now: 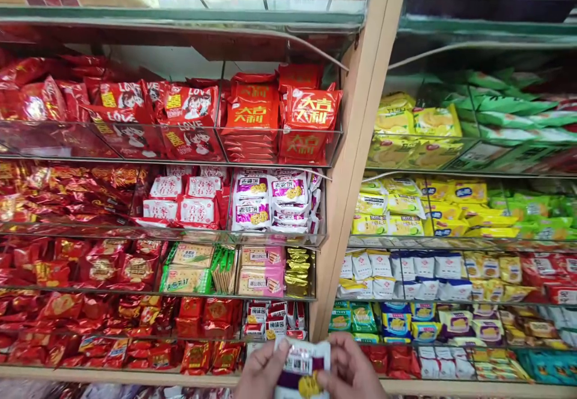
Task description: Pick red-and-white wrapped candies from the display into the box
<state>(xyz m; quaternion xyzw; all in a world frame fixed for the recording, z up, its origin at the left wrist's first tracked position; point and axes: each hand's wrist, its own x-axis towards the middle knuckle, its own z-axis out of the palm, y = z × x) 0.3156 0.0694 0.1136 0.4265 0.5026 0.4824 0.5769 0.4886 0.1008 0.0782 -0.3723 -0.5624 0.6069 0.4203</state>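
Both my hands hold one small white and purple snack packet point(303, 364) at the bottom middle of the head view, its printed front turned up toward me. My left hand point(261, 370) pinches the packet's left edge, thumb on top. On the other side, my right hand point(349, 368) grips the right edge, with its thumb over the lower right of the front. The packet's lower end is cut off by the frame. Beyond my hands, similar white and purple packets point(252, 201) are stacked in a clear compartment on a middle shelf.
A wooden upright point(356, 116) divides two shelf bays. To the left are red packets point(256, 110) and pink cracker packs point(261, 270). On the right stand yellow packets point(435, 122) and green packets point(509, 110). Clear plastic fronts edge the shelves, and loose white cables point(311, 47) hang under them.
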